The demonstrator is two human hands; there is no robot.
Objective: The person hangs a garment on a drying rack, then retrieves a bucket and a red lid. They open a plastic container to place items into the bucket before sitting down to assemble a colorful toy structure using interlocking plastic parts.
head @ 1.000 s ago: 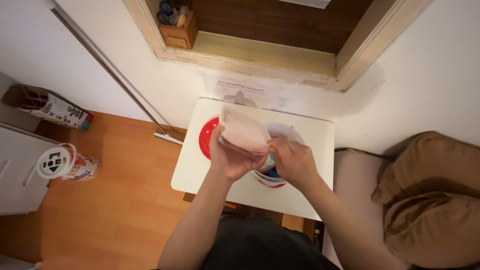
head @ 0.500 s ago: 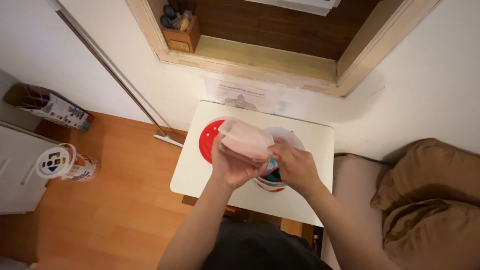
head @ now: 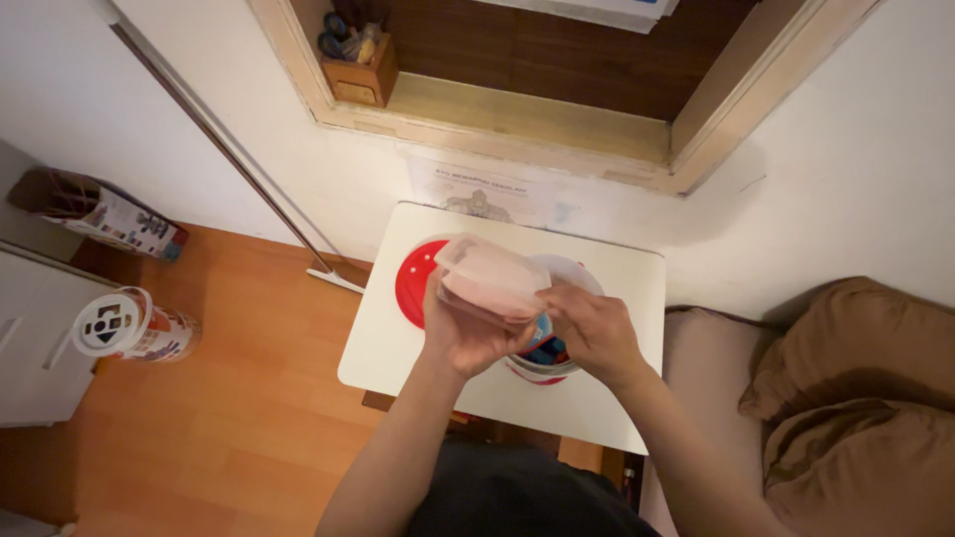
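My left hand (head: pixel 466 336) grips a clear, pinkish plastic container (head: pixel 491 278), held tilted above a small white table (head: pixel 398 338). Close beside it, my right hand (head: pixel 595 332) has its fingers curled at the rim of a white bucket (head: pixel 572 272) standing on the table. Blue and red pieces show inside the bucket just under both hands. Whether the right hand pinches something I cannot tell. A red round lid (head: pixel 413 283) lies flat on the table, partly hidden behind the container.
A paper sheet (head: pixel 477 197) is stuck to the white wall behind the table. A wooden window recess holds a small box (head: pixel 360 72). A broom handle (head: pixel 229 149) leans left. On the wooden floor stand a round canister (head: pixel 129 323) and a printed box (head: pixel 99 211). Brown cushions (head: pixel 856 398) lie at right.
Both hands and the container have stayed above the bucket with only slight shifts. The view has tipped a little.
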